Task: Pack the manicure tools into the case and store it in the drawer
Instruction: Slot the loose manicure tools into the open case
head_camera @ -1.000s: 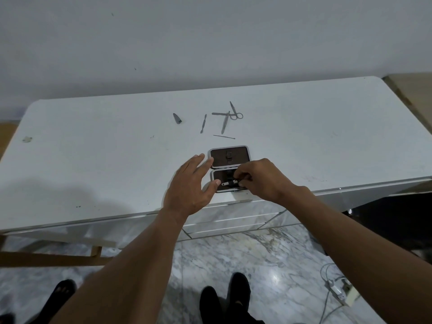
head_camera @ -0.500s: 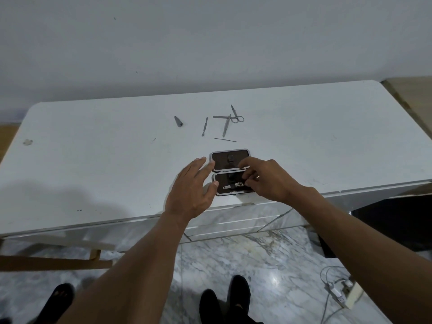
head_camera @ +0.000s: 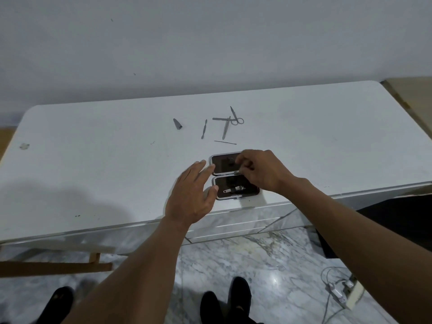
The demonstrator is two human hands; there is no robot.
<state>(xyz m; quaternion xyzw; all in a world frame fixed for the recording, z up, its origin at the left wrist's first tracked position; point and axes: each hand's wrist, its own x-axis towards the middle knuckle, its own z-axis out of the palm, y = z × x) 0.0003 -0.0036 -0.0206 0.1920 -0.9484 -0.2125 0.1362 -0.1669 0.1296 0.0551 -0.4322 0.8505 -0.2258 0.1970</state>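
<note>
The open manicure case point(head_camera: 225, 181) lies near the front edge of the white table point(head_camera: 93, 160), dark lining up. A nail clipper point(head_camera: 235, 189) sits in its near half. My left hand point(head_camera: 190, 196) rests flat at the case's left edge, fingers spread. My right hand point(head_camera: 261, 170) hovers over the far half, fingers curled and empty. Farther back lie small scissors point(head_camera: 236, 116), two crossed flat files point(head_camera: 225, 126), a cuticle pusher point(head_camera: 204, 129), a thin pick point(head_camera: 225, 142) and a wedge-shaped tool point(head_camera: 177, 124).
Drawer fronts point(head_camera: 233, 226) run below the table's front edge. My feet point(head_camera: 224, 302) stand on the marble floor. A power strip with cables point(head_camera: 343, 291) lies at the lower right. A wall stands behind the table.
My right hand let go of the nail clipper in the near half and moved up over the far half. My left hand stayed at the case's left edge.
</note>
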